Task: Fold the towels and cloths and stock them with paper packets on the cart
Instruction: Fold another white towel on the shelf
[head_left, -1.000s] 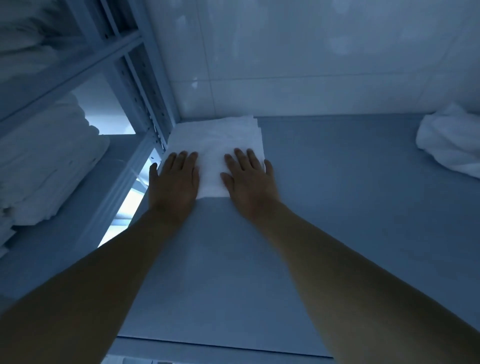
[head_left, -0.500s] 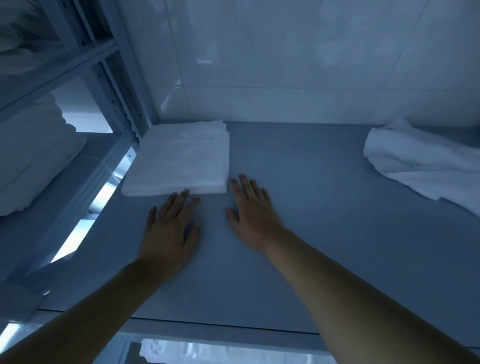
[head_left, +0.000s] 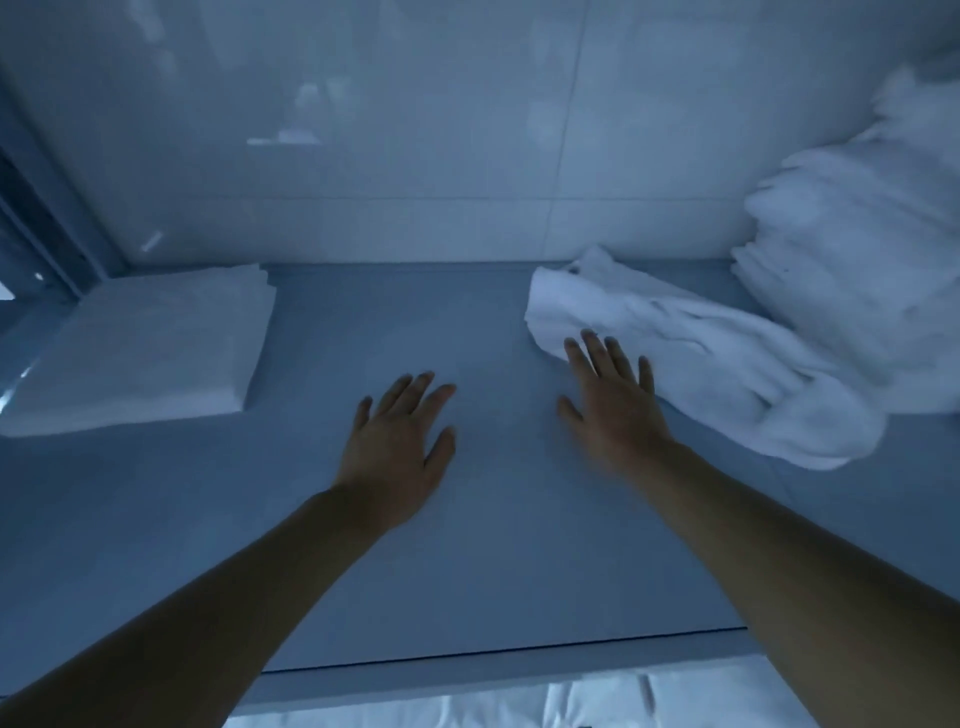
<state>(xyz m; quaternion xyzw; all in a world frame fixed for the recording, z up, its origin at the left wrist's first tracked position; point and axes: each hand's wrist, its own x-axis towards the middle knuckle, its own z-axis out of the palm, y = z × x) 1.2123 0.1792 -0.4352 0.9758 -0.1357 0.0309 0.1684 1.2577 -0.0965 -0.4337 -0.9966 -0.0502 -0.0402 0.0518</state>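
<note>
Above the grey shelf top, we held our left hand flat with fingers straight and loosely spread, gripping nothing; our right hand reached with fingers spread over the edge of the crumpled white towel, while the folded cloth stack lay at far left

The person's two hands are in view, the left hand and the right hand, both with fingers spread. One neatly folded white cloth lies on the grey shelf surface, and one crumpled white towel lies loose. One stack of folded white towels stands at the right; its count cannot be told.
</note>
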